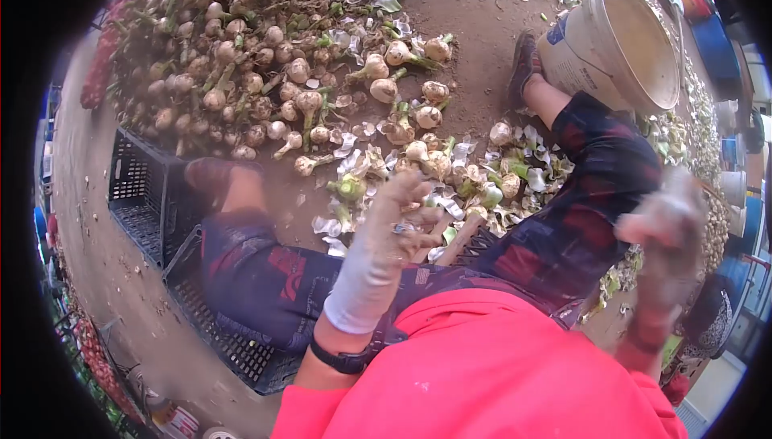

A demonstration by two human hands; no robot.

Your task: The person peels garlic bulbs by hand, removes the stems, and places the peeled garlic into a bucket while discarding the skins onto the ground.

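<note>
My left hand [386, 238], in a white glove soiled at the fingers, hovers in front of my lap with its fingers apart. Nothing I can make out is in it. Just beyond it lie garlic bulbs [438, 164] and peeled skins [346, 162] on the ground. Raised at the right, beside my knee, my right hand [666, 226] is smeared by motion, so its fingers and anything in them cannot be made out. A large heap of garlic [229, 53] with stems spreads out at the upper left.
A white bucket [575, 57] leans by my right foot. Black plastic crates [145, 190] stand at the left, one under my left leg. Red mesh sacks [100, 61] lie beyond the heap. Blue containers [712, 45] line the far right.
</note>
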